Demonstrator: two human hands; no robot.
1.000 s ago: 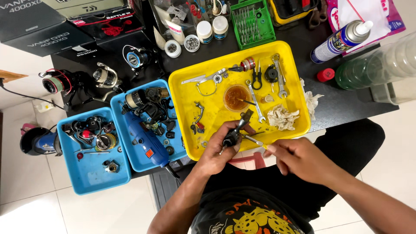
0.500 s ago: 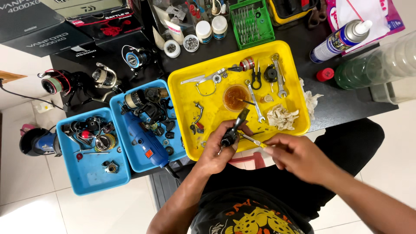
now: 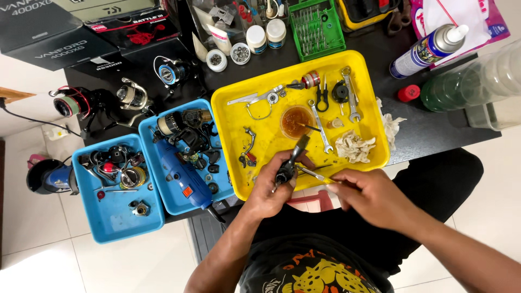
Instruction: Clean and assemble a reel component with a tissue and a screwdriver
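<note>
My left hand grips a dark fishing-reel body over the near edge of the yellow tray. My right hand holds a thin tool with a yellow handle, its tip pointing at the reel part. Inside the tray lie a small bowl of brown oil, wrenches, a crumpled rag, a bail wire and small reel pieces.
Two blue trays on the left hold reel parts and a blue rotary tool. Behind stand spinning reels, dark boxes, a green bit set, small jars, a spray can and a green bottle.
Both hands stay at the tray's near edge; the reel part and the thin tool have shifted only slightly against each other.
</note>
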